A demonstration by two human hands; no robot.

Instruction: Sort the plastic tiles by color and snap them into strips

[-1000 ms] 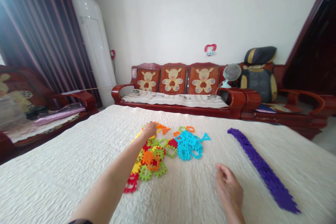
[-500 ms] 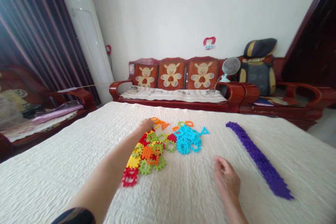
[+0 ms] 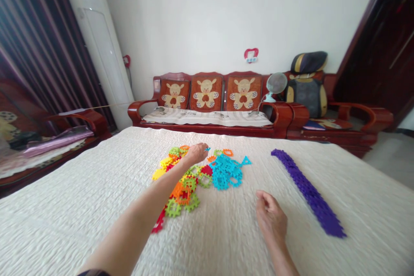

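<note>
My left hand (image 3: 197, 153) reaches over the far side of the mixed pile, its fingers closed on a small blue building piece (image 3: 207, 149) that shows at the fingertips. Under and beside that arm lie red, yellow, orange and green interlocking plastic pieces (image 3: 189, 183). Just right of them is a heap of blue interlocking pieces (image 3: 226, 168), with a blue triangle piece (image 3: 246, 161) at its right edge. My right hand (image 3: 271, 215) rests near the cloth with fingers curled; whether anything is inside them is hidden. It lies between the blue heap and a long purple row of pieces (image 3: 307, 192).
A white quilted cloth (image 3: 97, 198) covers the table. Beyond it stands a wooden sofa (image 3: 207, 127) with bear-patterned cushions. A small fan (image 3: 277, 83) is at the sofa's right end, and a massage-cushioned chair (image 3: 307, 95) stands beside it.
My left hand has moved right, from the far left of the mixed pile towards the blue heap, and a blue piece now shows at its fingertips. The view has shifted slightly; my right hand keeps its pose.
</note>
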